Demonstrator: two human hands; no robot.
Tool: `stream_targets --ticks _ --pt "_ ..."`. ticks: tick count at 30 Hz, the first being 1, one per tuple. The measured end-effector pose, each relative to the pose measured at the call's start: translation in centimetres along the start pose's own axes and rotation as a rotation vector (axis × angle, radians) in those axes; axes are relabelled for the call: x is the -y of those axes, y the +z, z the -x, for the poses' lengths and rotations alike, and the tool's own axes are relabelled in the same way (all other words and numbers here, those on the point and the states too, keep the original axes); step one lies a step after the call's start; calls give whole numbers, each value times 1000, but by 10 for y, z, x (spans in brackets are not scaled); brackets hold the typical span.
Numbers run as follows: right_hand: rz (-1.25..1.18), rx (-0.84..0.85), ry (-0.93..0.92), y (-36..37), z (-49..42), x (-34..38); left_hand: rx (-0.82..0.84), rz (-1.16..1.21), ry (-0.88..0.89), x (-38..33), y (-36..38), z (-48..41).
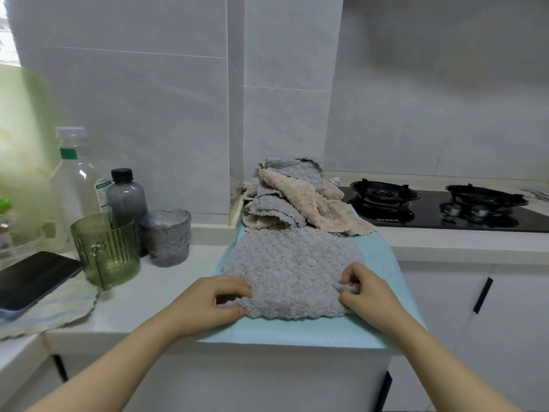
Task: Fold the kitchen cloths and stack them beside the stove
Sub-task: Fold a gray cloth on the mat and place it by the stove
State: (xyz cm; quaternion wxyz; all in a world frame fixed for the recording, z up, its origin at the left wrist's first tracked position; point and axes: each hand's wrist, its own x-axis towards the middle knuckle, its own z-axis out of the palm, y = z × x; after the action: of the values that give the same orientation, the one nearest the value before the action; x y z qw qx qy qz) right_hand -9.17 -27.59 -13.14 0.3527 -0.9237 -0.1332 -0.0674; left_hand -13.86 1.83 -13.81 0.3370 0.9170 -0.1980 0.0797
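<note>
Both hands grip near corners of the grey cloth (292, 272) lying flat on the blue mat (383, 281): left hand (214, 301), right hand (368, 292). Folding it away could nudge the loose pile (294, 197) toward the stove (439, 209).

One grey cloth lies open in front of me, with a messy pile behind it.

I see the grey cloth (292, 272), fluffy and bumpy, spread flat on a light blue mat (297, 331) at the front of the desk (166, 281). My left grip (208, 301) pinches its near left corner, and my right grip (368, 292) pinches its near right corner, which is bunched up a little. Touching its far edge sits the pile of cloths (291, 197), grey and tan ones, all crumpled and not folded, with a tan one draped on top. The pile is just beside the black stove (430, 224), on its left.
</note>
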Motion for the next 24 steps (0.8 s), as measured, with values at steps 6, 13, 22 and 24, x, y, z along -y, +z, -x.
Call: stream_targets --ticks 6,13,22,24 --pt "-258 -61 65 -7 7 0 -91 102 -100 7 0 5" --pt "-691 -161 181 -23 17 -8 -82 60 -126 1 -8 16" --pt "-863 -197 198 -38 31 -15 -364 347 -169 -22 -13 11" --pt "-878 -186 203 -45 36 -17 -318 445 -185 -26 -19 13"
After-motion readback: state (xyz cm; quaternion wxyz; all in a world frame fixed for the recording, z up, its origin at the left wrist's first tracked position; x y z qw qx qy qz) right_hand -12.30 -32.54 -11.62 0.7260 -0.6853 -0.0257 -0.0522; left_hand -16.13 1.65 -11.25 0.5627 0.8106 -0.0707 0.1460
